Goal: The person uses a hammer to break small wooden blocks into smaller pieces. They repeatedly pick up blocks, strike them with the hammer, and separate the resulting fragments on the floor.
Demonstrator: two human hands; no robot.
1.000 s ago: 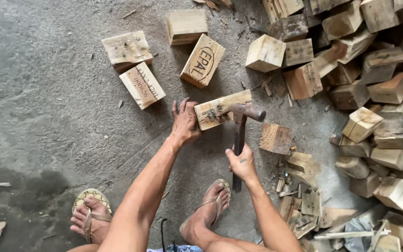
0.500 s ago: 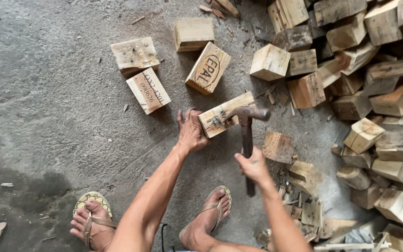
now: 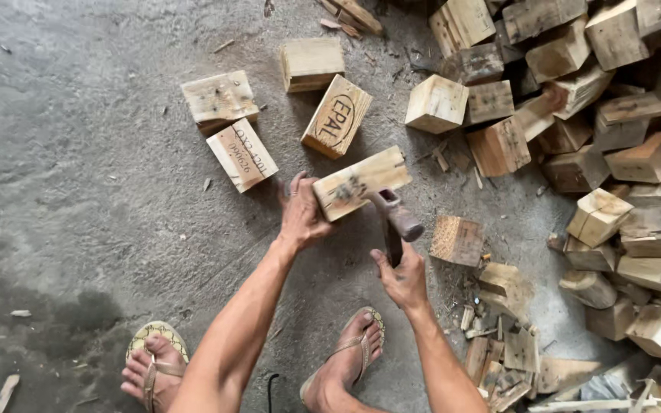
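Block point(image 3: 361, 182): pale wood, held tilted above the floor point(image 3: 78, 191) at centre, steadied at its left end by the left hand point(image 3: 302, 218), grip closed on it. Hammer point(image 3: 394, 222): handle clasped by the right hand point(image 3: 401, 277), head against the block's near edge. Block pile point(image 3: 613, 153) lies right.

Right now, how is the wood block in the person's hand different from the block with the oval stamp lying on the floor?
The held block is gripped at one end by the left hand, while the stamped block lies loose on the concrete floor, untouched. The hammer in the right hand meets the held block; no tool touches the stamped block. The held block looks longer and slimmer; the stamped block looks squarer. Both are pale, rough wood.
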